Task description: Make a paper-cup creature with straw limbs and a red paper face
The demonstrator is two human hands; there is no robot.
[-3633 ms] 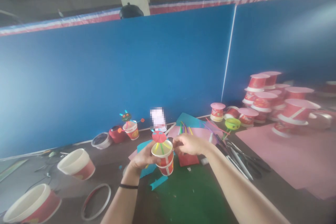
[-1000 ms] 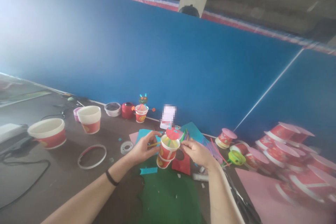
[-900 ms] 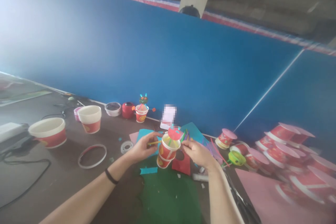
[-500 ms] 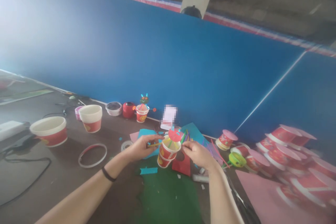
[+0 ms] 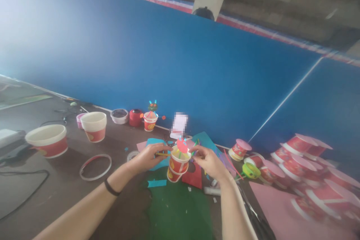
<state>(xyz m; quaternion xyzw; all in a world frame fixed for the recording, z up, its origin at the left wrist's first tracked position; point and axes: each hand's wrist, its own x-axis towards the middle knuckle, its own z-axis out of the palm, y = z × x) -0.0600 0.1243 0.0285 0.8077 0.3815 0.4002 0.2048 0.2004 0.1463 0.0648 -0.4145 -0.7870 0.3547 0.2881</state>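
A red and white paper cup (image 5: 178,162), seemingly two nested together, stands upright between my hands. Out of its mouth rises a red paper disc (image 5: 182,145) with small blue bits on top, and yellow strips show inside. My left hand (image 5: 149,156) is closed at the cup's left side, fingertips pinching a thin yellow strip (image 5: 162,154) that sticks out sideways. At the right rim, my right hand (image 5: 207,160) has thumb and forefinger together on a green strip (image 5: 194,146). The exact contact of those fingertips is small and slightly blurred.
Behind stands a finished-looking cup figure (image 5: 150,120) and a phone-like white object (image 5: 179,124). Paper cups (image 5: 95,133) and a white ring (image 5: 95,172) lie left. Many pink-topped cups (image 5: 302,165) pile up right. Green paper (image 5: 180,210) and a red sheet (image 5: 194,176) lie below.
My right fingers have risen from the cup's side to the green strip at its rim. The red disc has tilted and shifted slightly left. My left hand stays by the yellow strip.
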